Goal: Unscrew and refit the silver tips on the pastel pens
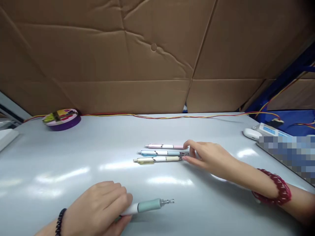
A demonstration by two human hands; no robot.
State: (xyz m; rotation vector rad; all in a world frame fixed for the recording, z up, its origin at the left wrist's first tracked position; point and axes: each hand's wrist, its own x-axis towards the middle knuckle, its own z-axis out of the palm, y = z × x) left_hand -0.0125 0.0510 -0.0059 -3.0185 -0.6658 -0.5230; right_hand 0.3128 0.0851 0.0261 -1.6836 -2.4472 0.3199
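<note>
My left hand [100, 206] is closed around a pen with a white barrel and a mint-green grip [149, 205]. Its front cone is off, and a bare spring [167, 201] sticks out to the right. Part of this pen is hidden in the fist. My right hand [205, 155] is at the tip ends of three pens lying side by side, thumb and forefinger apart. The forefinger is by the tip of the pink pen [167, 146], the thumb by that of the yellow pen [159, 159]. Between them lies the blue pen [157, 153].
A purple round tin [65, 124] stands at the back left of the pale table [105, 134]. Red and yellow wires [152, 117] run along the back edge before a cardboard wall [123, 59]. A white mouse-like object [252, 133] lies on the right, beside a blurred-out area.
</note>
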